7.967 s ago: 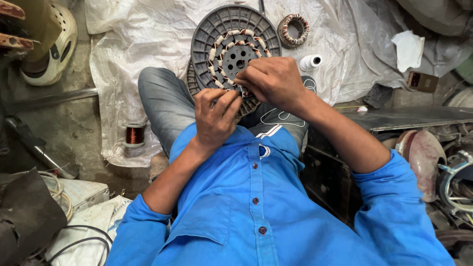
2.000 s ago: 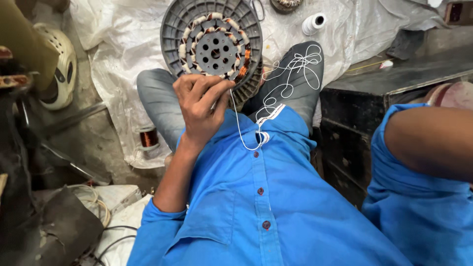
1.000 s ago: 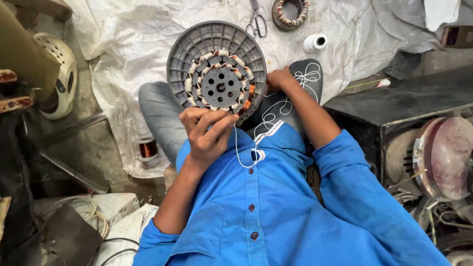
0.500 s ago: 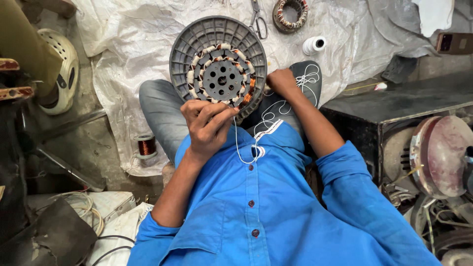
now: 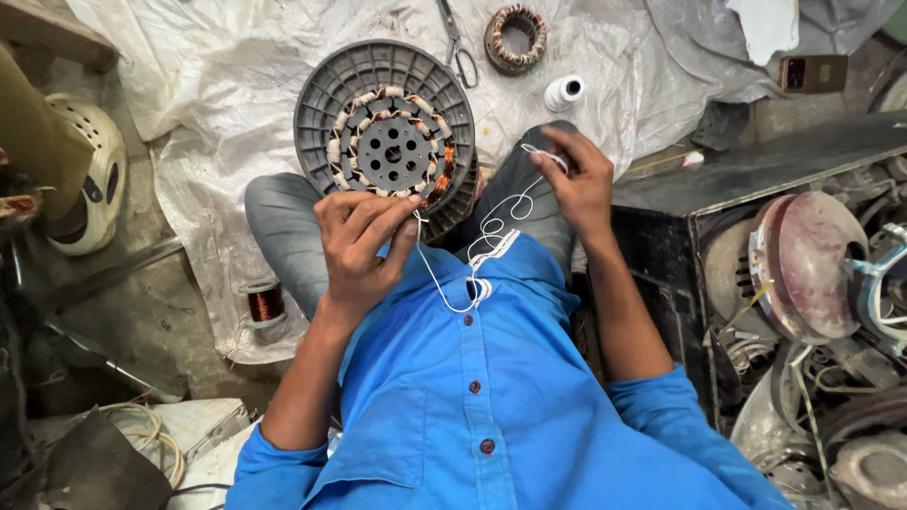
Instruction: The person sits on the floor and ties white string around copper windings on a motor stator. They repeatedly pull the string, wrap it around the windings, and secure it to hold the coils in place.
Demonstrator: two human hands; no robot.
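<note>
A round grey fan-motor stator [image 5: 387,142] with copper windings rests against my knees. My left hand [image 5: 364,246] pinches one end of a thin white thread [image 5: 487,231] at the stator's lower rim. The thread loops down over my blue shirt [image 5: 491,397] and up to my right hand [image 5: 578,179], which holds its other end above my right knee.
Scissors [image 5: 458,42], a smaller wound coil ring [image 5: 516,36] and a white thread spool [image 5: 565,92] lie on the white plastic sheet [image 5: 179,85] beyond the stator. A copper wire spool [image 5: 265,302] stands at left. Motor parts [image 5: 803,264] crowd the right.
My right arm, raised off to the side two seconds ago, has come down and taken the thread near my knee. My left hand has stayed at the stator's rim.
</note>
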